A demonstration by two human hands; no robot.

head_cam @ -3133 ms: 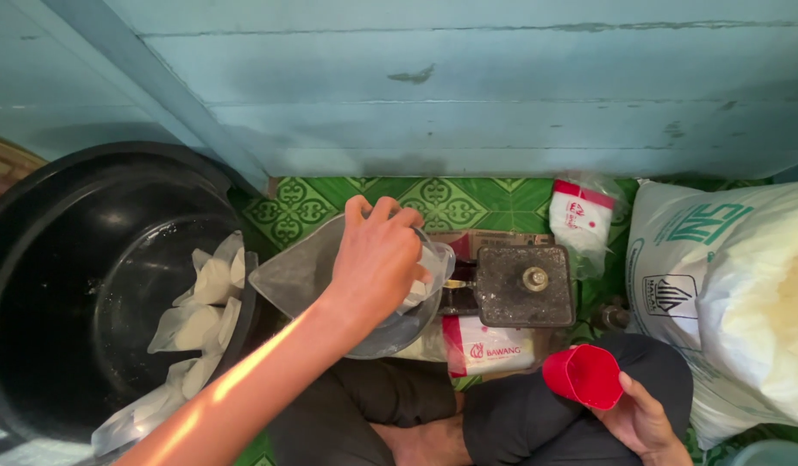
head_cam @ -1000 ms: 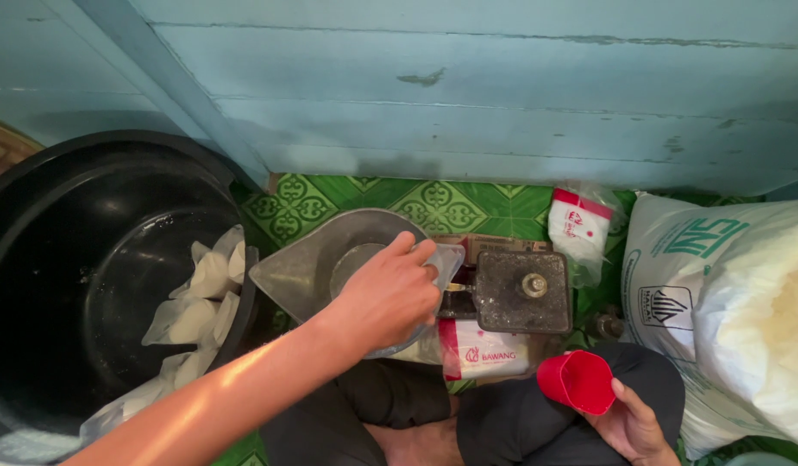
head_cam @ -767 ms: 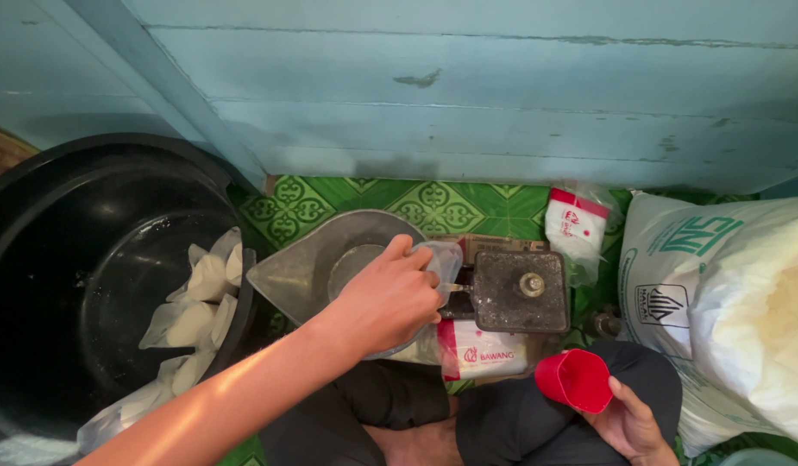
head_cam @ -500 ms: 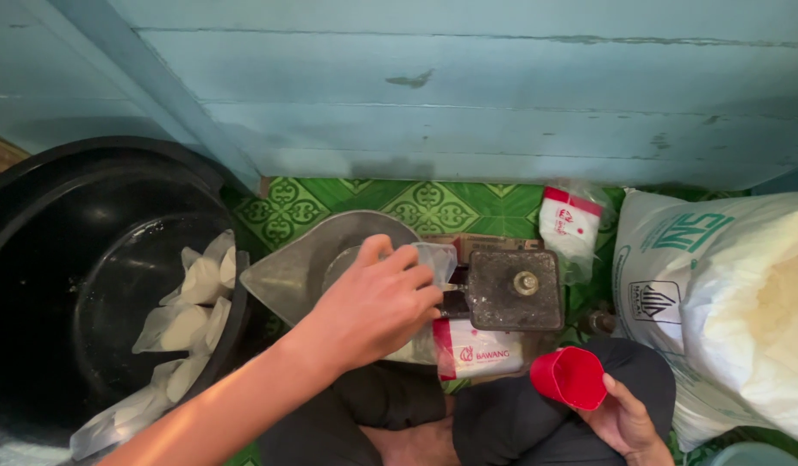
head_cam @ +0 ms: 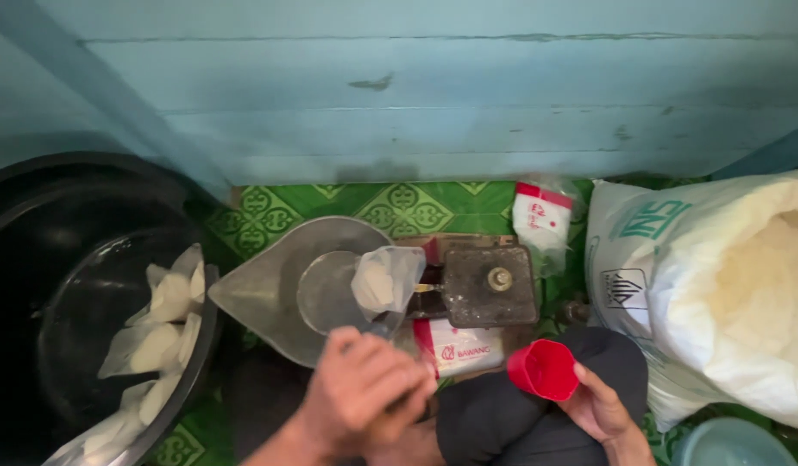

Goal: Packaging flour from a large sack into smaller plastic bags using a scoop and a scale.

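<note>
Head cam looking straight down: a small clear bag [head_cam: 387,278] of white stuff sits on the metal scale pan [head_cam: 270,289], right by the dark scale body [head_cam: 490,285]. Left hand [head_cam: 364,395] is curled loosely just below the pan, can't tell if it's gripping anything. Right hand [head_cam: 602,410] holds a red cup [head_cam: 544,369] near the big white sack [head_cam: 727,293], and more filled bags sit in the black tub [head_cam: 37,259].

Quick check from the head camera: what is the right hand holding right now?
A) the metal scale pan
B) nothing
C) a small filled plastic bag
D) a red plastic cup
D: the right hand grips a red cup over the lap, while the small filled bag sits on the scale pan, apart from both hands.
</note>
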